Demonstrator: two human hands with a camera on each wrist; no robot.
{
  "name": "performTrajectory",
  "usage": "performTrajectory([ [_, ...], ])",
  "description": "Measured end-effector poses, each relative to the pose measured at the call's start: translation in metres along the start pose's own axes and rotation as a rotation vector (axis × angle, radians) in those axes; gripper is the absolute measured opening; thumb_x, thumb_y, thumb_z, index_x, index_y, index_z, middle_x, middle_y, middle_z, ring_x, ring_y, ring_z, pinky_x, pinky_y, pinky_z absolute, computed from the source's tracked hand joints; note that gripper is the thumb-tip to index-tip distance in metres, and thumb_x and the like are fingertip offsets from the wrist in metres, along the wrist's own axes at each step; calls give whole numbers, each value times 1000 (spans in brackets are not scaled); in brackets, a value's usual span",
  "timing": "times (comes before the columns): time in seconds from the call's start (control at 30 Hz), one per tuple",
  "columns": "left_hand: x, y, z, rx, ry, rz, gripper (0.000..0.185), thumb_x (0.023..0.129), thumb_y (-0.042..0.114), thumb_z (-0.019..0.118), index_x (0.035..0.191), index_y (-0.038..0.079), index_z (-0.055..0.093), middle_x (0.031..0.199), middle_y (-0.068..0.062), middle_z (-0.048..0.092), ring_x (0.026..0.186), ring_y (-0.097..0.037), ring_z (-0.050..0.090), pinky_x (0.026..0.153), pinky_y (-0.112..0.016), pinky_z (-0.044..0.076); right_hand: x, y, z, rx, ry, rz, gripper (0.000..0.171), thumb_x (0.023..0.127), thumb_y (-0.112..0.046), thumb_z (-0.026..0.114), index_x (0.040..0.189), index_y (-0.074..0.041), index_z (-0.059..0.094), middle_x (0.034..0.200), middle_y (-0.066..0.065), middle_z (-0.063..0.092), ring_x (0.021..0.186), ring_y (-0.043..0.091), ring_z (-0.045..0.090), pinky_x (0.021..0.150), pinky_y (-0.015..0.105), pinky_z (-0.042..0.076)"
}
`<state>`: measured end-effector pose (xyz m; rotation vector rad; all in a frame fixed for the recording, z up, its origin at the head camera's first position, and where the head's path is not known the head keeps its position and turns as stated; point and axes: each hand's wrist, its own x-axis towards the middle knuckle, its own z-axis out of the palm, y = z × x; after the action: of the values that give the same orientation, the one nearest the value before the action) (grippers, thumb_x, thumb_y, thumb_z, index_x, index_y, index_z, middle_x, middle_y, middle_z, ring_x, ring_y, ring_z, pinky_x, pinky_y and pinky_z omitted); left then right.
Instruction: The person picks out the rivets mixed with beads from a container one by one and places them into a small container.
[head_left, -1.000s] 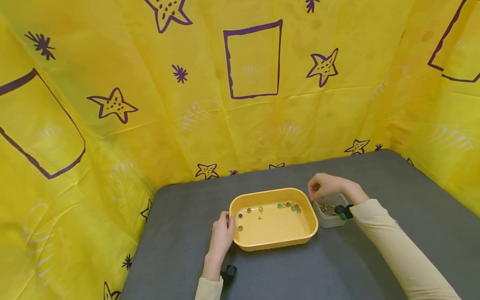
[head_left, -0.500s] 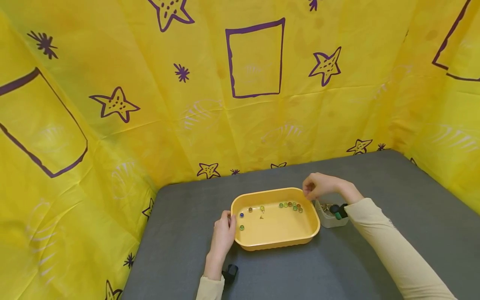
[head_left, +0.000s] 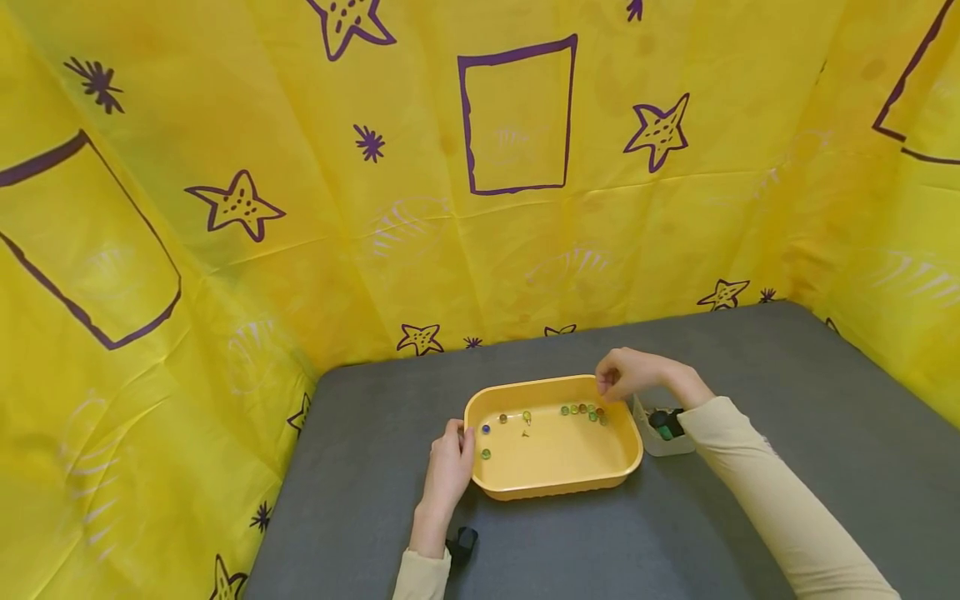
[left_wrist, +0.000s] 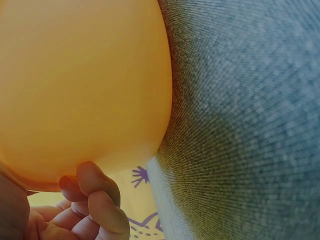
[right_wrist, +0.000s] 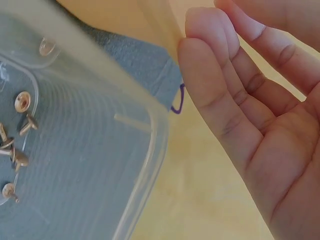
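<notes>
A yellow-orange plastic tray point(head_left: 558, 471) stands on the table. My left hand point(head_left: 447, 467) grips its left end, thumb at the rim and fingers curled against the outer wall point(left_wrist: 85, 90). My right hand point(head_left: 628, 373) hovers over the tray's back right corner, fingers curled with the tips close together; whether something small sits between them is hidden. Several glass marbles point(head_left: 582, 409) lie at the back right inside, with others, including a blue marble point(head_left: 486, 429), toward the left. One small brass-coloured tack point(head_left: 525, 433) lies among them. Several more round-headed tacks point(right_wrist: 22, 102) lie in a clear plastic container point(right_wrist: 100, 165).
The clear container stands against the tray's right side, partly covered by my right wrist and its black strap point(head_left: 671, 422). Grey cloth covers the table point(head_left: 562, 550). A yellow patterned fabric point(head_left: 510, 250) forms walls behind and at both sides.
My right hand has moved left from above the clear container to over the tray's back right corner. My left hand keeps its grip on the tray. The view has shifted slightly.
</notes>
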<state>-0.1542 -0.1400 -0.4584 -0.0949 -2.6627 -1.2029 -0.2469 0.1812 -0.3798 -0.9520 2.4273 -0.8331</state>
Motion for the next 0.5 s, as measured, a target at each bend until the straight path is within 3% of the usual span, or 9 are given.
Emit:
performTrajectory([
  [0.5, 0, 0, -1, -17, -2, 9, 18, 94, 11, 52, 102, -5, 54, 62, -1, 48, 51, -11, 43, 47, -24, 38, 16, -7, 10, 22, -24, 4, 4, 78, 0, 67, 78, 1, 63, 68, 4, 60, 59, 11, 50, 56, 24, 42],
])
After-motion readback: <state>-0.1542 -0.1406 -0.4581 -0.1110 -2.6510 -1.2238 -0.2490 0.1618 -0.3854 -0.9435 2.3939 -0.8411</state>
